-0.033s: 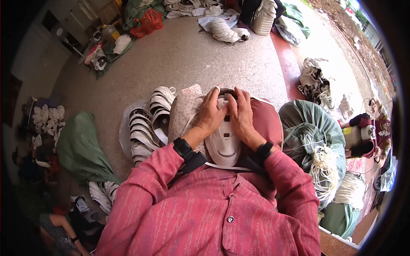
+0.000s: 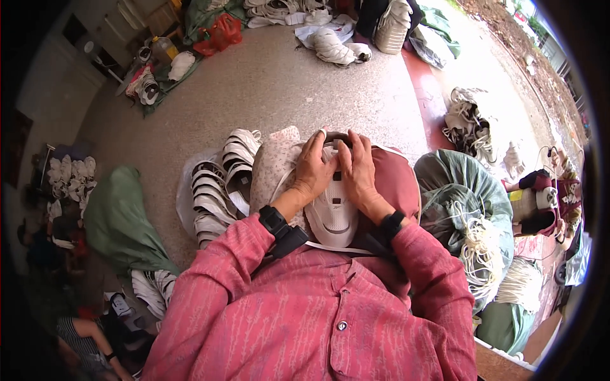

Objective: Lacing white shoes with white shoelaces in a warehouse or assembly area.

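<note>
In the head view, a speckled floor (image 2: 273, 89) stretches beyond and to the left of the green sack (image 2: 460, 174). Left of that sack, a pale shoe (image 2: 333, 213) lies with its toe toward the pink shirt (image 2: 279, 317). The left hand (image 2: 316, 166) and right hand (image 2: 359, 174) are both closed on its upper, fingers bent near the collar. Stacked shoes (image 2: 210, 200) sit farther left of the sack. The shoe is probably light, pliable around the collar, firmer toward the toe and hardly fragile; both sides of the opening look the surest hold.
</note>
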Tool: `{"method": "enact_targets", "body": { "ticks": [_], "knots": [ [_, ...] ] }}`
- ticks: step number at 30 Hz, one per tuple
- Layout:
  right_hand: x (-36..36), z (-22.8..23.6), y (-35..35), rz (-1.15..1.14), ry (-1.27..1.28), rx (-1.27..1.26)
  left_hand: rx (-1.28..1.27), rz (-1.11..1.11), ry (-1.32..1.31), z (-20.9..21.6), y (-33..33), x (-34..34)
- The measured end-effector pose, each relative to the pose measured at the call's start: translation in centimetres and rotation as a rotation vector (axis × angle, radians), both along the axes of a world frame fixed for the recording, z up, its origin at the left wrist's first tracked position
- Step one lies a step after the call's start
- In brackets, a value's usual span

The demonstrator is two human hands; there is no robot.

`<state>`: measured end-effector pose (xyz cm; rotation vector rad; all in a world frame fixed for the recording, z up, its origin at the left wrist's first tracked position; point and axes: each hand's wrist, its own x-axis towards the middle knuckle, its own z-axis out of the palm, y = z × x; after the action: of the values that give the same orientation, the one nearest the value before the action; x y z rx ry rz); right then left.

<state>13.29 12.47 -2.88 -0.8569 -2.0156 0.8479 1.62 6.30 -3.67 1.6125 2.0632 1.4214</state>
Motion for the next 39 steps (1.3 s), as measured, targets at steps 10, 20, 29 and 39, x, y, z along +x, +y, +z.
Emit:
{"method": "enact_targets", "body": {
  "ticks": [10, 20, 29, 39],
  "knots": [
    [7.2, -1.2, 0.2, 0.114, 0.443, -0.309, 0.373, 0.144, -0.920, 7.0, -6.1, -1.6],
    [10.5, 1.4, -4.1, 0.337, 0.099, -0.365, -0.236, -0.325, -0.365, 3.0, -8.3, 0.5],
    [9.0, 0.5, -4.4, 0.322, 0.099, -0.029, -0.206, -0.297, -0.285, 2.4, -7.9, 1.4],
    [8.8, 0.8, -4.8, 0.288, 0.061, -0.031, -0.162, -0.287, -0.301, 2.2, -8.1, 1.3]
  ]
}}
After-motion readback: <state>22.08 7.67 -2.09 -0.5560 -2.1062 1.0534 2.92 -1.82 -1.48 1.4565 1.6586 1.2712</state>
